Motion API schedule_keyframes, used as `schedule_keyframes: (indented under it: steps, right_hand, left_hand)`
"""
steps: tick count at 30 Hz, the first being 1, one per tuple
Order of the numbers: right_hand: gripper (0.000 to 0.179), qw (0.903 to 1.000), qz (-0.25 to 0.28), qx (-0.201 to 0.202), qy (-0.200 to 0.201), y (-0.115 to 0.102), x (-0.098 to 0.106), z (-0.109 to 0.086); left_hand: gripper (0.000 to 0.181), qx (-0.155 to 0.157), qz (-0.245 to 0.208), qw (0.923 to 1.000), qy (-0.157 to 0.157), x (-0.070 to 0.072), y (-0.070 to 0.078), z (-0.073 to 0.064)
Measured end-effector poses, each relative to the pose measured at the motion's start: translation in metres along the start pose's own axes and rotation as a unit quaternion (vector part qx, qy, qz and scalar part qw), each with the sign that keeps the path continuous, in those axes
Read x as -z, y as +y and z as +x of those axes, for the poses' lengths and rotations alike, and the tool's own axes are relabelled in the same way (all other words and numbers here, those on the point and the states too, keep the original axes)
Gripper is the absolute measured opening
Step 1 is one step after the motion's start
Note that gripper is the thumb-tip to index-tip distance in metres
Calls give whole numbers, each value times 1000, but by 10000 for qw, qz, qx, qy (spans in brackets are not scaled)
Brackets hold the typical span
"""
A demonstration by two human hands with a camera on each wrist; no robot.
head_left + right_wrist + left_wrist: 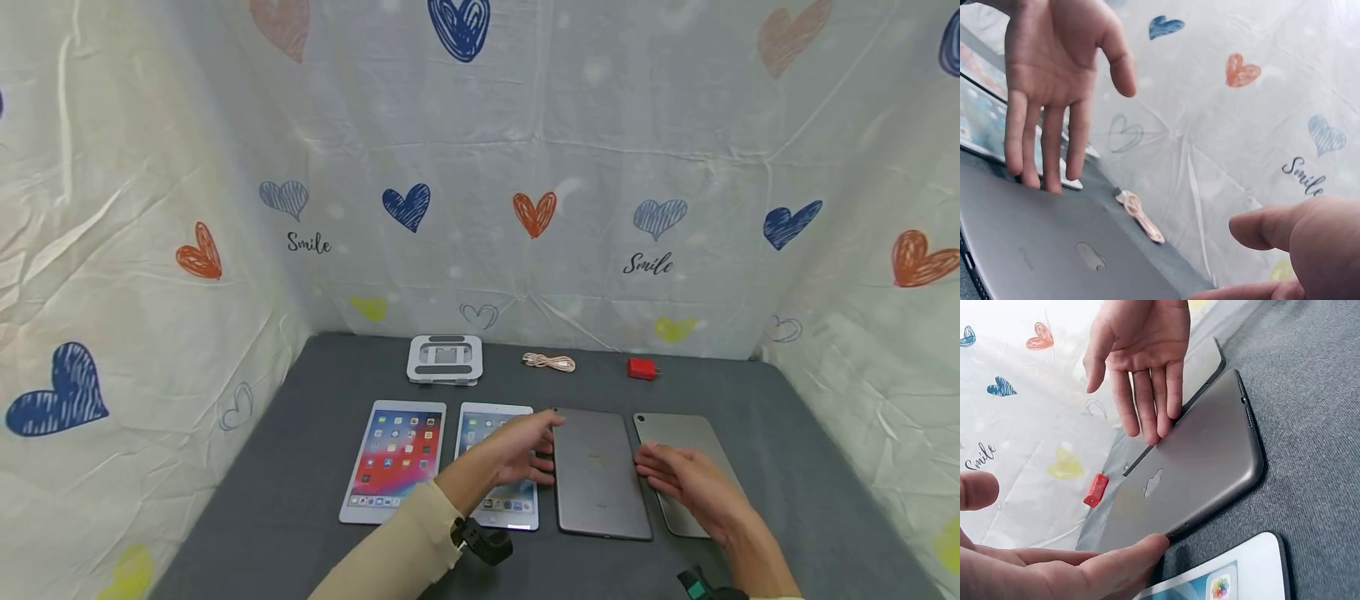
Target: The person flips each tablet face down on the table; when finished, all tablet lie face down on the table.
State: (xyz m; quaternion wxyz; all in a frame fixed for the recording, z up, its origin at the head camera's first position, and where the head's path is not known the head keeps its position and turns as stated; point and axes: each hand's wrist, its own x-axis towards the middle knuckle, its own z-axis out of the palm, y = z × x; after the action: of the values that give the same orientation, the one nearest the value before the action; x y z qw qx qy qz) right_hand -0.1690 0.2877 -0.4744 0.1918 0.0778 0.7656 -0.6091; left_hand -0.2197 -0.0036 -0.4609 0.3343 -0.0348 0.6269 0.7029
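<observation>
A dark grey tablet (597, 479) lies face down on the table, an apple logo (1153, 483) on its back. My left hand (517, 446) is at its left edge, fingers fairly straight, fingertips right by the side. From the right, my right hand (697, 487) faces it with straight fingers at the opposite edge. Neither hand grips anything. Under the left forearm, a white tablet (510, 504) with a lit screen is partly covered. Beneath the right hand lies a lighter grey tablet (686, 429), also face down, with a camera at its upper left corner.
Another white tablet (397, 454) with a lit home screen lies at the left. Along the back stand a folded silver stand (446, 360), a coiled pale cable (549, 362) and a red charger plug (642, 368). Heart-printed cloth (465, 275) walls the dark grey table (300, 500) at back and sides.
</observation>
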Motion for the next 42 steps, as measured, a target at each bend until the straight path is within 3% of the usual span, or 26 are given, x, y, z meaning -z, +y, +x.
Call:
schedule_keyframes:
  steps: [8,15,24,32,36,42]
  right_hand:
    - [73,9999,12,144,-57,-10,-7,-5]
    - [78,9935,638,553,-769,-20,-13,-8]
    - [73,9864,864,839,-1121,-26,-40,4]
    - [70,9847,988,756,-1218,-32,-69,14]
    - [69,9824,1041,732,-1369,-31,-80,20]
    - [72,9805,1169,584,-1471,-29,-93,27]
  left_hand:
    - [74,-166,27,9997,-162,20,1,-15]
    - [55,-422,83,9985,-348,48,7,-37]
    - [52,-491,173,9986,18,89,12,-63]
    - [50,-233,364,9975,550,124,9,-80]
    - [48,-119,353,9962,792,136,5,-83]
    - [49,-141,431,9949,905,143,0,-82]
